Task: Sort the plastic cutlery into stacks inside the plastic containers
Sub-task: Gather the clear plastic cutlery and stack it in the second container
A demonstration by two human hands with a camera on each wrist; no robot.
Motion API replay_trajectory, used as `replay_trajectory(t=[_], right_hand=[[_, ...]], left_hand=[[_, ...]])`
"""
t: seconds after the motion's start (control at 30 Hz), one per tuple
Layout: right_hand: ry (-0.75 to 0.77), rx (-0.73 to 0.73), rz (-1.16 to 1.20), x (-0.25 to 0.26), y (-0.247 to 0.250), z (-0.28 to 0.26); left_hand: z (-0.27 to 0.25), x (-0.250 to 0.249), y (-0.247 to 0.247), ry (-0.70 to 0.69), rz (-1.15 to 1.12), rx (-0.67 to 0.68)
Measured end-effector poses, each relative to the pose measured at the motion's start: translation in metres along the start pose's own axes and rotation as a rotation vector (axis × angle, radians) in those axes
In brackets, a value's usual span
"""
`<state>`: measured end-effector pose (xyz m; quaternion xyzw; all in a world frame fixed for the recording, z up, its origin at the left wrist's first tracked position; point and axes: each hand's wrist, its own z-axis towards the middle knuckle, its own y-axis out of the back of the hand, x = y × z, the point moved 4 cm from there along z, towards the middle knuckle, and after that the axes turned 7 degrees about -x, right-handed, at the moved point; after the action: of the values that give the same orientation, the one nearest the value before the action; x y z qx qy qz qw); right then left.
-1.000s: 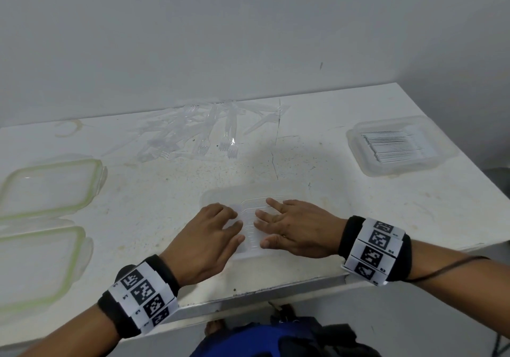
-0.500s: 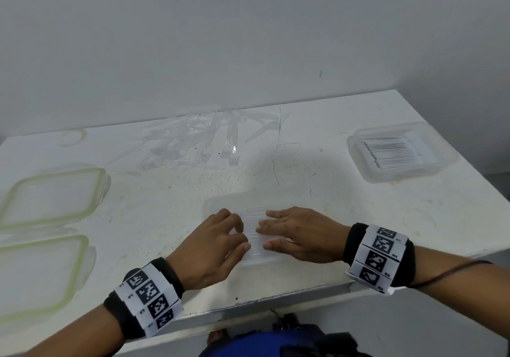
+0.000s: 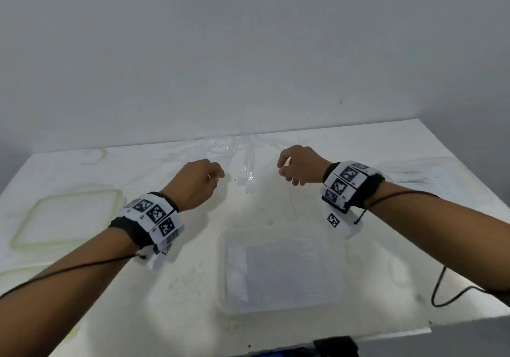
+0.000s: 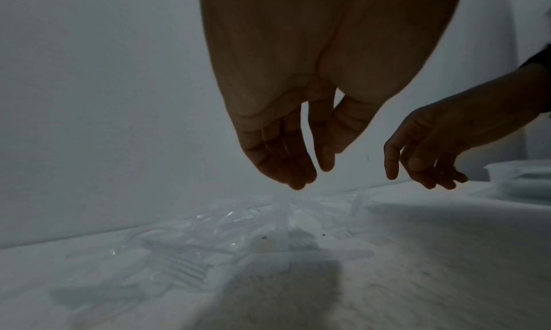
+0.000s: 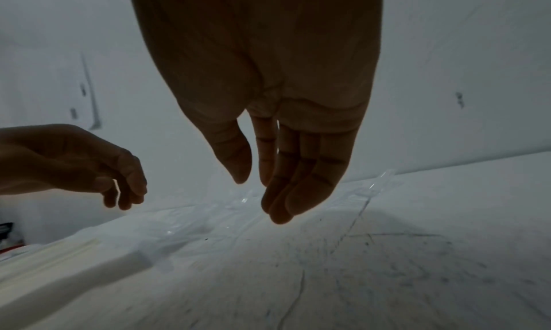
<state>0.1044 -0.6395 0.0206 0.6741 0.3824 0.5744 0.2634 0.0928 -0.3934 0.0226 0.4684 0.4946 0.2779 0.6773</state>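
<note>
A loose pile of clear plastic cutlery lies at the back of the white table, also seen as the cutlery pile below my left hand. My left hand hovers above the pile's left side, fingers hanging relaxed and holding nothing. My right hand hovers above the pile's right edge, fingers also loose and empty. A clear plastic container stands on the table near the front, below and between both wrists. Both hands are raised off the table.
Two clear lids with green rims lie at the left, one lid in full view. Another container with stacked cutlery stands at the far right. A black cable trails over the table's right front. The wall rises right behind the pile.
Both hands have left the near container, where they rested flat, and moved forward and up to hover over the cutlery pile. The head view has shifted forward.
</note>
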Motion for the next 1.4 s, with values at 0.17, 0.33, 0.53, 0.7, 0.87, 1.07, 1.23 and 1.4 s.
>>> replay_trajectory(t=[0.17, 0.33, 0.53, 0.7, 0.87, 1.07, 1.23, 1.4], right_hand=[[-0.070, 0.014, -0.052, 0.008, -0.008, 0.043], [0.119, -0.025, -0.241, 0.016, -0.018, 0.070], [0.546, 0.056, -0.713, 0.036, -0.052, 0.085], [0.635, 0.007, -0.834, 0.036, -0.067, 0.090], [0.802, -0.147, -0.747, 0.032, -0.071, 0.082], [0.872, -0.173, -0.688, 0.027, -0.062, 0.075], [0.825, -0.224, -0.586, 0.017, -0.037, 0.073], [0.365, -0.251, -0.288, -0.005, 0.000, 0.078]], left_hand=[[0.038, 0.015, -0.003, -0.007, 0.085, 0.083], [0.069, 0.022, -0.012, -0.035, 0.182, 0.158], [0.089, 0.027, -0.022, -0.124, 0.290, 0.178], [0.091, 0.026, -0.034, -0.284, 0.422, 0.208], [0.091, 0.025, -0.040, -0.370, 0.526, 0.134], [0.089, 0.024, -0.040, -0.541, 0.632, 0.059], [0.087, 0.024, -0.033, -0.586, 0.567, 0.025], [0.090, 0.027, -0.028, -0.427, 0.404, 0.069]])
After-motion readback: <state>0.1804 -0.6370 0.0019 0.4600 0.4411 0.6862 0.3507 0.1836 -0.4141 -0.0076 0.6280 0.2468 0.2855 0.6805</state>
